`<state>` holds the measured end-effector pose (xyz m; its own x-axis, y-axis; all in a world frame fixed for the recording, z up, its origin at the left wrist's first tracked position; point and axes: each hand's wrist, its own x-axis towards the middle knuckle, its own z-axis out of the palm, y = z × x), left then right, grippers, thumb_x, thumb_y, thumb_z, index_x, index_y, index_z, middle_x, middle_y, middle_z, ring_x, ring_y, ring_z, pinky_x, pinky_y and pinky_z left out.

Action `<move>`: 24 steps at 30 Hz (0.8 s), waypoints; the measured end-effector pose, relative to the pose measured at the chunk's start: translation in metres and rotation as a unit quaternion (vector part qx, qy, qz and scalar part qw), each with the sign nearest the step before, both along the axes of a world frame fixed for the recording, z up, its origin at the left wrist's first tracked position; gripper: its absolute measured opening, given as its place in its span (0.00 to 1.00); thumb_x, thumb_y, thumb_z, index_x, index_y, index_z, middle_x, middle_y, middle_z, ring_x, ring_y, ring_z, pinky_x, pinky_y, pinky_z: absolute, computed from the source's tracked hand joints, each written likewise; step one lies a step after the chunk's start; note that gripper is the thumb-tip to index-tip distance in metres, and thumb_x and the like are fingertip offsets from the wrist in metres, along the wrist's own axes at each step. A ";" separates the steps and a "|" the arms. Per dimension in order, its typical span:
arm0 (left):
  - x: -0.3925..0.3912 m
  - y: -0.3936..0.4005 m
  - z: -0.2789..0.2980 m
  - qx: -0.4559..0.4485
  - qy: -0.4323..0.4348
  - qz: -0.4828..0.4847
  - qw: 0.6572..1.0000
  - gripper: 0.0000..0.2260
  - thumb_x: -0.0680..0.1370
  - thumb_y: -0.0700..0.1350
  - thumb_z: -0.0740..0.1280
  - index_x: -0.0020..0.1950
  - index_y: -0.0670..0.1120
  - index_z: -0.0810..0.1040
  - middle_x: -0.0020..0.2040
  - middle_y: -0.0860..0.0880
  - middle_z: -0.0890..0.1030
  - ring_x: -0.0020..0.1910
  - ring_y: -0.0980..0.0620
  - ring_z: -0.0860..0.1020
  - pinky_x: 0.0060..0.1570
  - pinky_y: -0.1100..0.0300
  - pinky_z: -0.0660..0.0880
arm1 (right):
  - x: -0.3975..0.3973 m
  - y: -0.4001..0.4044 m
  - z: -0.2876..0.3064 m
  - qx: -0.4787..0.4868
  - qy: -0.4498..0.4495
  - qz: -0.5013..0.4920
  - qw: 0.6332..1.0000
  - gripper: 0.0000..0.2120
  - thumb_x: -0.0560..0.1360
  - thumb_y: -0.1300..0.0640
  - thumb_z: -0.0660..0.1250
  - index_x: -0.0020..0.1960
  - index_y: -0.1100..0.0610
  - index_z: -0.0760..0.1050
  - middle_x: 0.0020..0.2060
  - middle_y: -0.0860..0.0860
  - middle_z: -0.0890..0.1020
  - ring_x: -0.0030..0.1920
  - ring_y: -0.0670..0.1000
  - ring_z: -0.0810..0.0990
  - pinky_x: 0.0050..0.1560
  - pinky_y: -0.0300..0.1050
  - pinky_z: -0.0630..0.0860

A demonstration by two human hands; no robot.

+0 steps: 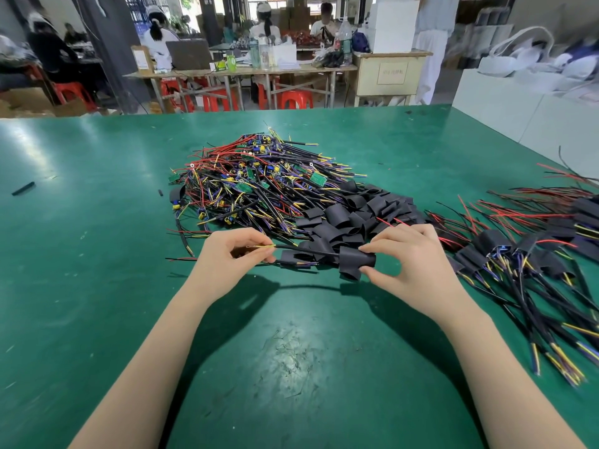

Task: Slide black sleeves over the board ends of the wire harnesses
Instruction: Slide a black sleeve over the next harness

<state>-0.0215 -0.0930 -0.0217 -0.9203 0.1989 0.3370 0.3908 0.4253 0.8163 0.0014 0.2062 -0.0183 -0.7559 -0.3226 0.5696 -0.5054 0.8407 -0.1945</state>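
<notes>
Head view: left hand [231, 254] pinched a harness cable [304, 251], right hand [403, 254] gripped its black sleeve [356, 262]; sleeved harnesses [531, 254] lay toward the right edge, a big unsleeved pile [256, 179] remained.

Green table [97, 254], harness pile [259, 183], seemingly loose sleeves [350, 215]

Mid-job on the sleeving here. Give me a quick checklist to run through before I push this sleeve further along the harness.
1. Left hand pinches the harness by its wire tips: ok.
2. Right hand has a grip on the black sleeve: ok.
3. Cable enters the sleeve: ok.
4. Board fully covered by the sleeve: cannot tell, the sleeve hides it.
5. Loose sleeves within reach behind the hands: ok.
6. Finished harnesses kept apart from the unsleeved pile: ok.
</notes>
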 end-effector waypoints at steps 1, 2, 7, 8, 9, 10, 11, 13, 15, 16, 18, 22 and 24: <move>0.000 0.000 -0.001 -0.009 0.000 0.003 1.000 0.04 0.76 0.39 0.72 0.43 0.47 0.83 0.38 0.51 0.85 0.40 0.50 0.84 0.43 0.60 0.77 | 0.000 0.000 0.001 -0.014 -0.011 0.003 1.000 0.11 0.67 0.52 0.78 0.48 0.52 0.83 0.44 0.45 0.82 0.46 0.50 0.79 0.52 0.44 0.61; 0.000 0.000 -0.002 -0.022 0.001 0.006 1.000 0.04 0.76 0.40 0.72 0.43 0.48 0.83 0.37 0.51 0.85 0.39 0.47 0.83 0.42 0.58 0.77 | 0.001 0.000 0.001 -0.029 -0.023 0.007 0.999 0.11 0.67 0.52 0.77 0.48 0.52 0.83 0.44 0.45 0.82 0.47 0.50 0.79 0.53 0.45 0.62; 0.001 0.007 -0.004 -0.042 0.005 -0.002 0.999 0.04 0.76 0.42 0.72 0.42 0.50 0.83 0.36 0.53 0.85 0.39 0.45 0.82 0.43 0.49 0.78 | 0.003 -0.004 0.002 -0.055 -0.045 0.017 0.997 0.11 0.67 0.51 0.78 0.48 0.52 0.84 0.44 0.44 0.82 0.46 0.49 0.80 0.54 0.51 0.66; 0.002 0.011 -0.004 -0.041 0.008 -0.008 0.999 0.04 0.75 0.41 0.72 0.42 0.49 0.83 0.36 0.53 0.85 0.38 0.47 0.83 0.42 0.51 0.78 | 0.004 -0.006 0.001 -0.045 -0.039 0.019 0.998 0.11 0.67 0.51 0.78 0.48 0.52 0.83 0.44 0.44 0.82 0.46 0.49 0.80 0.54 0.51 0.66; 0.004 0.015 -0.005 -0.037 0.010 -0.018 0.999 0.04 0.75 0.40 0.73 0.42 0.49 0.83 0.36 0.53 0.85 0.38 0.50 0.83 0.42 0.54 0.78 | 0.004 -0.009 0.000 -0.032 -0.030 0.023 0.999 0.11 0.67 0.51 0.78 0.48 0.52 0.83 0.44 0.45 0.82 0.46 0.50 0.80 0.53 0.50 0.66; 0.006 0.021 -0.006 -0.036 0.013 -0.030 0.999 0.04 0.75 0.39 0.73 0.42 0.48 0.83 0.36 0.53 0.85 0.37 0.53 0.83 0.42 0.58 0.78 | 0.005 -0.013 -0.001 -0.019 -0.022 0.028 0.999 0.12 0.66 0.51 0.78 0.48 0.52 0.83 0.43 0.45 0.82 0.45 0.50 0.80 0.53 0.50 0.65; 0.008 0.028 -0.008 -0.040 0.019 -0.045 0.998 0.04 0.74 0.38 0.73 0.43 0.47 0.83 0.36 0.53 0.85 0.38 0.55 0.83 0.42 0.60 0.77 | 0.005 -0.017 -0.001 -0.009 -0.016 0.035 0.999 0.12 0.66 0.51 0.78 0.48 0.52 0.83 0.43 0.45 0.82 0.44 0.50 0.80 0.52 0.49 0.65; 0.012 0.041 -0.011 -0.067 0.028 -0.074 0.995 0.03 0.74 0.38 0.73 0.46 0.45 0.83 0.39 0.52 0.85 0.40 0.55 0.83 0.44 0.59 0.78 | 0.005 -0.024 -0.003 0.003 -0.009 0.047 0.999 0.13 0.66 0.51 0.78 0.48 0.53 0.83 0.43 0.45 0.82 0.44 0.50 0.80 0.51 0.48 0.65; 0.014 0.046 -0.012 -0.086 0.018 -0.097 0.991 0.07 0.75 0.37 0.72 0.51 0.44 0.82 0.45 0.51 0.85 0.46 0.57 0.82 0.50 0.58 0.79 | 0.005 -0.025 -0.002 0.007 -0.007 0.046 0.999 0.13 0.65 0.52 0.78 0.48 0.53 0.83 0.43 0.45 0.82 0.43 0.50 0.80 0.51 0.47 0.64; 0.014 0.045 -0.011 -0.084 0.007 -0.105 0.991 0.09 0.75 0.36 0.72 0.54 0.44 0.81 0.48 0.51 0.84 0.49 0.58 0.82 0.53 0.60 0.78 | 0.005 -0.022 -0.002 0.003 -0.011 0.043 0.999 0.12 0.65 0.53 0.78 0.48 0.53 0.83 0.43 0.45 0.82 0.44 0.50 0.80 0.51 0.47 0.64; 0.011 0.036 -0.007 -0.083 -0.015 -0.108 0.991 0.14 0.75 0.36 0.72 0.60 0.46 0.80 0.52 0.52 0.83 0.53 0.58 0.80 0.56 0.64 0.76 | 0.005 -0.016 -0.001 -0.006 -0.025 0.038 0.999 0.12 0.66 0.53 0.78 0.48 0.53 0.83 0.43 0.45 0.82 0.44 0.50 0.80 0.51 0.46 0.65; 0.008 0.020 -0.004 -0.152 -0.021 -0.076 0.985 0.10 0.73 0.47 0.75 0.54 0.53 0.83 0.46 0.57 0.83 0.46 0.58 0.78 0.46 0.68 0.72 | 0.005 -0.011 0.000 0.005 -0.039 0.028 0.999 0.11 0.67 0.53 0.77 0.48 0.53 0.83 0.43 0.46 0.82 0.44 0.51 0.80 0.50 0.49 0.69; 0.008 0.021 -0.006 -0.173 -0.027 -0.068 0.982 0.08 0.72 0.49 0.76 0.49 0.52 0.85 0.43 0.54 0.82 0.42 0.57 0.78 0.42 0.68 0.71 | 0.005 -0.012 0.000 0.005 -0.043 0.026 0.999 0.11 0.67 0.53 0.77 0.48 0.53 0.83 0.43 0.46 0.81 0.44 0.51 0.80 0.50 0.47 0.67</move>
